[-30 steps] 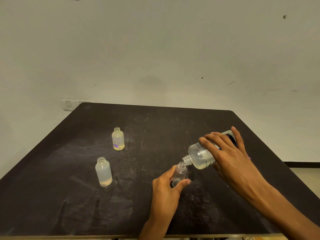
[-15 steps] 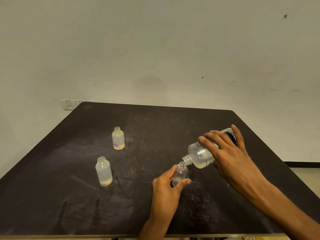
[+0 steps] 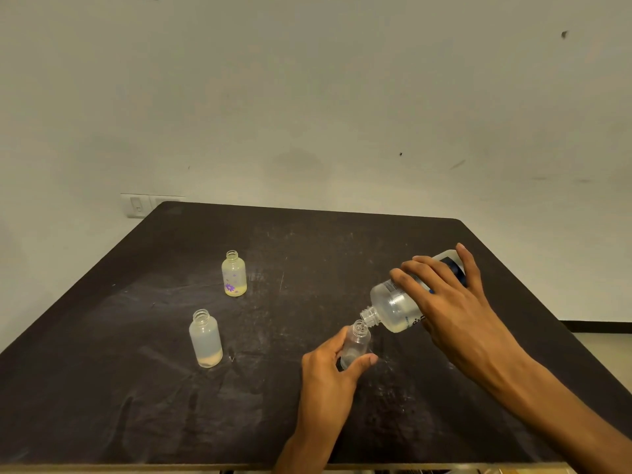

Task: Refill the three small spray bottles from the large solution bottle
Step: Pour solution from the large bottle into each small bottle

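Observation:
My right hand (image 3: 448, 302) grips the large clear solution bottle (image 3: 393, 307), tipped down to the left so its open neck meets the mouth of a small clear spray bottle (image 3: 357, 342). My left hand (image 3: 328, 374) holds that small bottle, thumb and fingers around its body, on the black table (image 3: 136, 388). Two other small bottles stand upright and uncapped to the left: a frosted one (image 3: 205, 338) with a little liquid at the bottom, and a yellowish one (image 3: 234, 274) with purple flower marks farther back.
The table's far edge meets a pale wall with a light switch plate (image 3: 138, 205) at the left. The table's right edge drops off to the floor beyond my right arm.
The large bottle's rear end has risen a little, tilting it slightly more steeply. The small bottles and my left hand stay where they were.

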